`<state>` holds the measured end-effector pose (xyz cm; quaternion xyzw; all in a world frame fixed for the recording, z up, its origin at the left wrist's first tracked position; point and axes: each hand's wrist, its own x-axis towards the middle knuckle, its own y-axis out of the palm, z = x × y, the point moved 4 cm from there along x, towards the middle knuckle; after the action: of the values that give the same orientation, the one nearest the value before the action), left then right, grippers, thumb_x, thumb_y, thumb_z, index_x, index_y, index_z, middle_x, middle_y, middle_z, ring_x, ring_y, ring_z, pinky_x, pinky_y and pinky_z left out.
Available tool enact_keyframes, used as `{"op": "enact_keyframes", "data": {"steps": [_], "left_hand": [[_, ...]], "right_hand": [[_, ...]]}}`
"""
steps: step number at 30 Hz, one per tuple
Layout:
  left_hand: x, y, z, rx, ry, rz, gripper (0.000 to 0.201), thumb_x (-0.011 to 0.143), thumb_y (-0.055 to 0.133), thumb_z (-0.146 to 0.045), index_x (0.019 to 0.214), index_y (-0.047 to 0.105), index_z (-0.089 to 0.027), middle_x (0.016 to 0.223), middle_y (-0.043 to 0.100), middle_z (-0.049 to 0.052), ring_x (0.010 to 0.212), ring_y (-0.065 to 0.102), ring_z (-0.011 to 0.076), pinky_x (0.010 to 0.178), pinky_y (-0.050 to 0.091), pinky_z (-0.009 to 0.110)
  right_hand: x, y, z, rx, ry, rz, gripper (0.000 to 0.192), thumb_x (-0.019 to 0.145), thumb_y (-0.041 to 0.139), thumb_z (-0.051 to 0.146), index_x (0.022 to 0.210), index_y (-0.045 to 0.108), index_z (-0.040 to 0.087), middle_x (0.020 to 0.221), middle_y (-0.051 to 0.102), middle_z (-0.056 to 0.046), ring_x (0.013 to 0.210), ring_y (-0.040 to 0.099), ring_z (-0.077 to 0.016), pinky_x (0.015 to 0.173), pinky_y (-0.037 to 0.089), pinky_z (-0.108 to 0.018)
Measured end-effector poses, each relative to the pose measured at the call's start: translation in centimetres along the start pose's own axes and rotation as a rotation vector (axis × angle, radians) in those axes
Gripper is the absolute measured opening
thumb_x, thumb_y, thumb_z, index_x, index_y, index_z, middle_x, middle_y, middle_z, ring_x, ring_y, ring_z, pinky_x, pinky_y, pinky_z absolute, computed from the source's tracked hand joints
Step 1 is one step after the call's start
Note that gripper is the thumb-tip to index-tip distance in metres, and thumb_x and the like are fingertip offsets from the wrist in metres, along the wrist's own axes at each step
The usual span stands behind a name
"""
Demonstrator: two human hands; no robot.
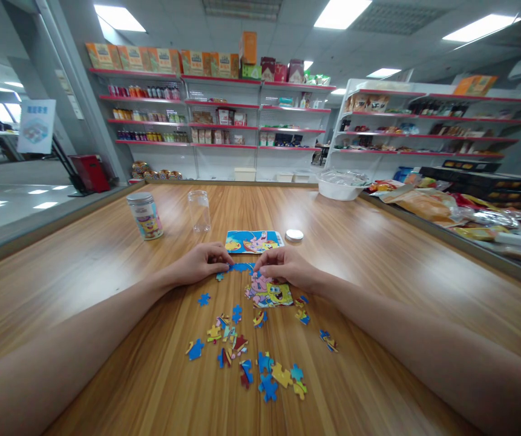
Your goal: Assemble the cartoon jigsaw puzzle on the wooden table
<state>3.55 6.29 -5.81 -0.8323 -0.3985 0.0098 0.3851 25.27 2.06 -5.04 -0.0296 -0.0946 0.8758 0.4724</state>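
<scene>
On the wooden table [378, 272] lies a partly joined cartoon puzzle [269, 293]. My left hand [203, 261] and my right hand [285, 266] meet just behind it, fingertips pinching blue puzzle pieces [242, 266] at its far edge. Several loose pieces [251, 351] in blue, yellow and red are scattered nearer to me. A printed reference picture [253, 241] lies flat beyond my hands.
A printed tin [146, 215], a clear plastic cup [199, 211] and a round white lid [294, 235] stand behind the picture. A white bowl [339, 188] sits far right, packaged goods [460, 212] along the right edge, store shelves [224, 121] at the back.
</scene>
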Motion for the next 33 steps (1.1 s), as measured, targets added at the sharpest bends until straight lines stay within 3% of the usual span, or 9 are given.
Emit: {"op": "enact_keyframes", "data": {"steps": [5, 9, 13, 16, 20, 25, 33], "left_hand": [[0.1, -0.4, 0.5, -0.019, -0.027, -0.055, 0.027, 0.087, 0.065, -0.041, 0.093, 0.072, -0.015, 0.082, 0.064, 0.004, 0.070, 0.053, 0.0144, 0.061, 0.039, 0.025], [0.1, -0.9, 1.1, -0.056, -0.066, -0.123, 0.033, 0.088, 0.063, -0.046, 0.089, 0.071, -0.013, 0.077, 0.064, 0.003, 0.069, 0.054, 0.0151, 0.060, 0.039, 0.025], [0.1, -0.9, 0.9, -0.059, -0.105, -0.137, 0.036, 0.086, 0.062, -0.047, 0.087, 0.071, -0.012, 0.077, 0.066, 0.003, 0.070, 0.055, 0.0157, 0.061, 0.041, 0.025], [0.1, -0.9, 0.6, -0.058, -0.111, -0.132, 0.036, 0.086, 0.063, -0.047, 0.087, 0.072, -0.013, 0.077, 0.067, 0.004, 0.070, 0.057, 0.0163, 0.062, 0.042, 0.026], [0.1, -1.0, 0.5, -0.065, -0.093, -0.148, 0.033, 0.085, 0.064, -0.046, 0.088, 0.073, -0.013, 0.080, 0.069, 0.004, 0.073, 0.059, 0.0170, 0.065, 0.045, 0.026], [0.2, -0.7, 0.6, -0.046, -0.068, -0.125, 0.033, 0.087, 0.062, -0.045, 0.089, 0.072, -0.013, 0.082, 0.069, 0.005, 0.074, 0.060, 0.0176, 0.065, 0.044, 0.027], [0.3, -0.5, 0.4, 0.002, -0.062, -0.122, 0.028, 0.086, 0.062, -0.040, 0.088, 0.072, -0.014, 0.084, 0.070, 0.006, 0.076, 0.060, 0.0183, 0.067, 0.044, 0.028]], "right_hand": [[-0.4, 0.9, 1.3, -0.132, -0.095, 0.108, 0.025, 0.075, 0.074, 0.032, 0.089, 0.071, 0.012, 0.074, 0.066, -0.003, 0.062, 0.055, -0.0108, 0.056, 0.041, -0.023], [-1.3, 2.6, 2.5, -0.360, -0.197, 0.221, 0.016, 0.080, 0.071, 0.025, 0.090, 0.073, 0.013, 0.071, 0.065, -0.001, 0.058, 0.051, -0.0100, 0.053, 0.037, -0.022], [-2.4, 5.3, 3.5, -0.619, -0.403, 0.199, 0.010, 0.084, 0.070, 0.020, 0.092, 0.073, 0.016, 0.080, 0.068, -0.002, 0.069, 0.057, -0.0124, 0.064, 0.043, -0.024], [-3.1, 7.1, 3.7, -0.808, -0.456, 0.183, 0.016, 0.085, 0.073, 0.030, 0.095, 0.074, 0.018, 0.084, 0.068, -0.003, 0.075, 0.061, -0.0153, 0.067, 0.042, -0.026], [-3.6, 8.1, 3.7, -0.917, -0.465, 0.165, 0.024, 0.084, 0.074, 0.042, 0.094, 0.074, 0.020, 0.083, 0.068, -0.003, 0.074, 0.061, -0.0162, 0.064, 0.039, -0.027], [-3.9, 8.3, 4.0, -1.024, -0.451, 0.130, 0.026, 0.085, 0.073, 0.044, 0.078, 0.072, 0.019, 0.073, 0.065, -0.001, 0.065, 0.056, -0.0149, 0.059, 0.032, -0.029], [-3.8, 8.9, 5.1, -0.990, -0.132, 0.124, 0.018, 0.080, 0.077, 0.032, 0.076, 0.070, 0.016, 0.070, 0.067, -0.003, 0.060, 0.053, -0.0142, 0.053, 0.029, -0.027]]}}
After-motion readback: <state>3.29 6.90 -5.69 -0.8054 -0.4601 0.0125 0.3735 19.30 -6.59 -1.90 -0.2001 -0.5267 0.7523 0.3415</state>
